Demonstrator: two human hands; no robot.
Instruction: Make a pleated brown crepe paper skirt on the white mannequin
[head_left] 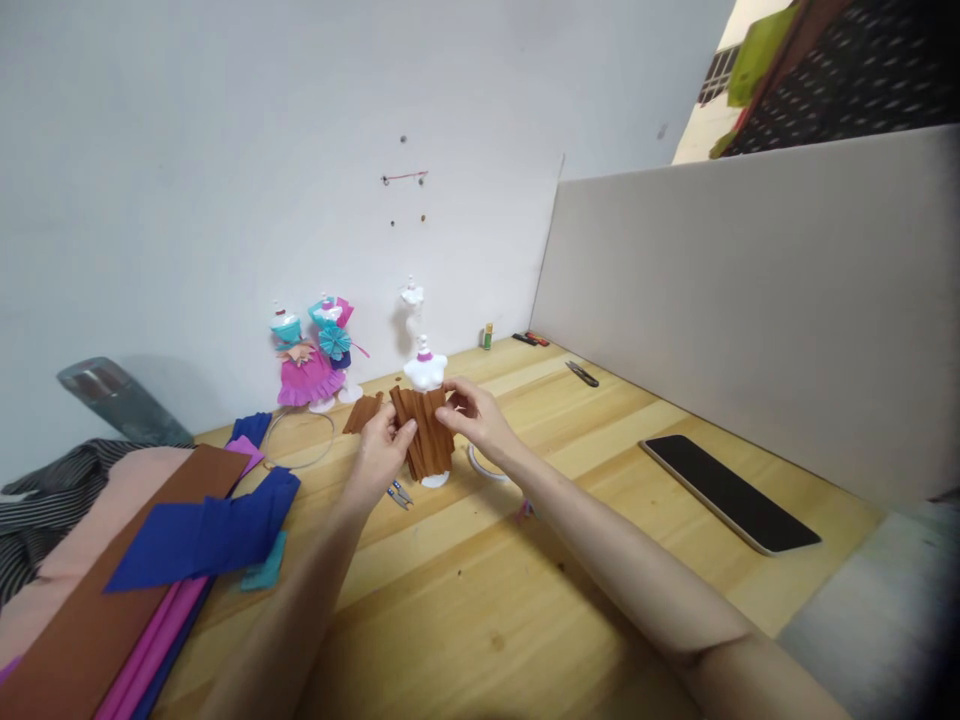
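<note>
Clock directions taken from brown pleated cloth (426,430), itself just 7 o'clock of view's centre, upright before white dress form (425,371). Left hand (381,447) pinches cloth's 9 o'clock edge between thumb and fingers; right hand (474,415) pinches upper edge near 2 o'clock. Snips (400,494) lie near, at 7. Bare form (412,298) stands at 12, dressed forms (334,342) at 10; black-screened device (731,490) well apart, at 3.

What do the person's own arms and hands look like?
The left arm and right arm are bare as far as they show, with no sleeves. The left hand and right hand are bare too: no gloves or watches visible.
</note>
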